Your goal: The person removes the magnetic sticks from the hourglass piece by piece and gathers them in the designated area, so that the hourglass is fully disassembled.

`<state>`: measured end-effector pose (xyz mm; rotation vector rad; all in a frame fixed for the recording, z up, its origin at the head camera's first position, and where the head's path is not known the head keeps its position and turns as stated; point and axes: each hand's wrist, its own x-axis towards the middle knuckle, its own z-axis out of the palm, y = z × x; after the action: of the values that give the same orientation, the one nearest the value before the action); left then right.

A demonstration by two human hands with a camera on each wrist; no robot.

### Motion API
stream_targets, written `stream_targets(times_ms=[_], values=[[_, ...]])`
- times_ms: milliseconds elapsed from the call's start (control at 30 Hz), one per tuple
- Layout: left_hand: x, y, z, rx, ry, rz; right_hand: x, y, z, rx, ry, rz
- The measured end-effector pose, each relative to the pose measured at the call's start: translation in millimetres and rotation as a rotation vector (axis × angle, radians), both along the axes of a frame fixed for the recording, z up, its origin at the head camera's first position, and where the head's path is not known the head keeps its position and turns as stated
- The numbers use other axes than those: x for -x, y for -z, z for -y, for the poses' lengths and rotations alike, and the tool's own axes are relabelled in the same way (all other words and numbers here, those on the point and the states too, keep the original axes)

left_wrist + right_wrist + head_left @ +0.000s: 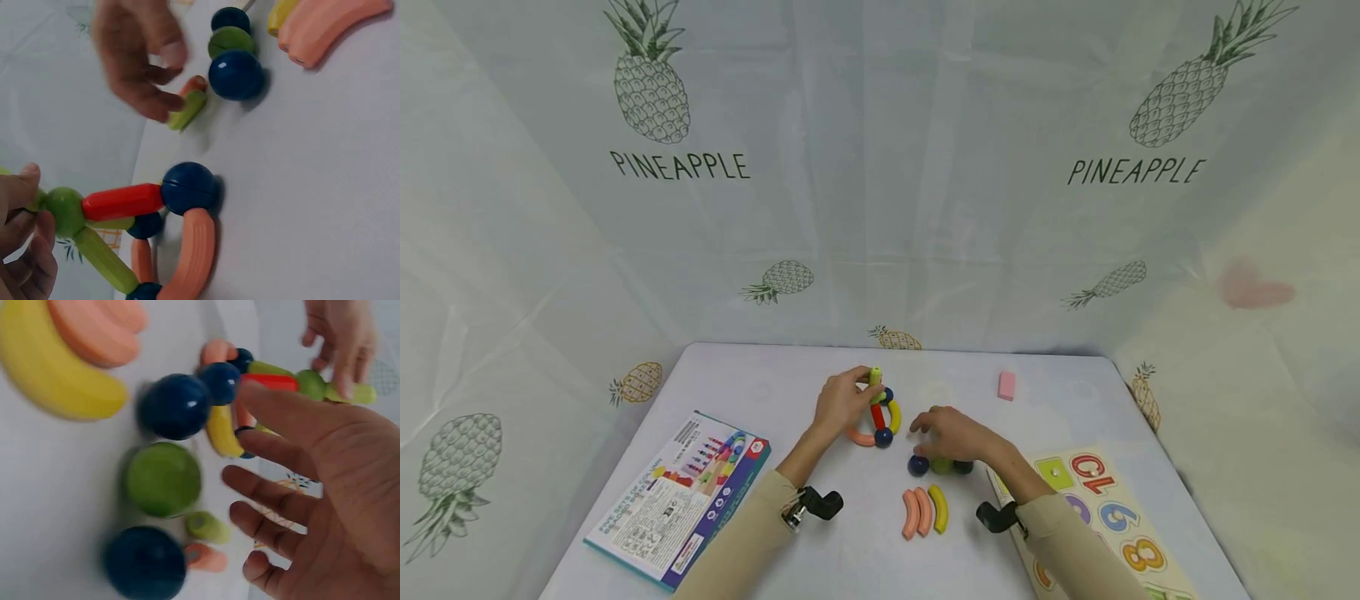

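Note:
My left hand point(840, 403) pinches a light green rod point(876, 376) standing at the top of a built frame. Below the rod, a green ball point(65, 212) joins a red rod point(122, 201) and other light green rods. The frame's base is a ring of blue balls point(883, 437), orange curved pieces point(195, 250) and a yellow curved piece point(895, 417). My right hand point(958, 435) hovers with loosely bent fingers, holding nothing. Close to it are a loose blue ball point(174, 406), a green ball point(164, 479) and another dark blue ball point(145, 562).
Two orange curved pieces point(911, 514) and a yellow one point(939, 509) lie nearer me. Short green point(207, 527) and orange rods point(207, 557) lie behind the loose balls. A box point(681, 500) is at left, a number board point(1101, 508) at right, a pink block point(1007, 386) farther back.

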<state>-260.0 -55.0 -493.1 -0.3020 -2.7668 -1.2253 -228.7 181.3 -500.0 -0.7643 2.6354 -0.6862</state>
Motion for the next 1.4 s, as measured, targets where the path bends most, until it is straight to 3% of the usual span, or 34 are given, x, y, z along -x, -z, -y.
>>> stream_targets(times_ms=[333, 533, 1033, 1300, 1400], values=[[-3.1, 3.8, 7.0, 0.016, 0.038, 0.067, 27.7, -8.9, 44, 0.393, 0.263, -0.098], [-1.9, 7.8, 7.9, 0.03, 0.058, 0.069, 32.2, -11.4, 67, 0.508, 0.344, -0.117], [-0.3, 10.7, 7.2, 0.033, 0.039, 0.073, 37.6, -10.1, 77, 0.524, 0.389, -0.086], [-2.1, 8.6, 7.8, 0.026, 0.053, 0.077, 33.0, -26.2, 78, 0.766, 0.341, 0.105], [-2.2, 7.6, 7.5, 0.021, 0.043, 0.074, 33.0, -31.2, 75, 0.766, 0.324, 0.102]])
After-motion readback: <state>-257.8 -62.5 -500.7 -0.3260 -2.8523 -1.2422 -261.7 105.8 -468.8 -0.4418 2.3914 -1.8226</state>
